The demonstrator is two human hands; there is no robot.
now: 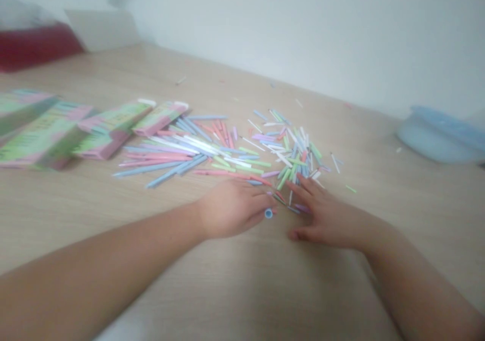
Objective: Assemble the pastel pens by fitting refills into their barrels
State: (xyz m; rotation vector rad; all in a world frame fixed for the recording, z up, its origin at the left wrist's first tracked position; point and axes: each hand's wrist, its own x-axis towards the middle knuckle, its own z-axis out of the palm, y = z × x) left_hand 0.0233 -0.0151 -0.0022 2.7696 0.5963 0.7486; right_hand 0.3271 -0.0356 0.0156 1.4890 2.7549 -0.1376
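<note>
My left hand [237,207] is closed, and the round hollow end of a blue straw [269,213] pokes out between its fingers. Facing it, my right hand [322,212] has its thumb and fingers spread, fingertips at the near edge of a heap of short cut straw pieces [297,161] in green, white, blue and purple. A spread of longer straws [166,156] in pink, blue and white lies just beyond my left forearm. Motion blurs the picture, so fine detail at the fingertips is lost.
Several pink-and-green printed boxes [117,124] lie on the wooden table [113,214] to the left. Behind them are a red object [38,45] and a pale panel [104,30]. A light blue container [443,134] stands at the right, near the white wall [303,38].
</note>
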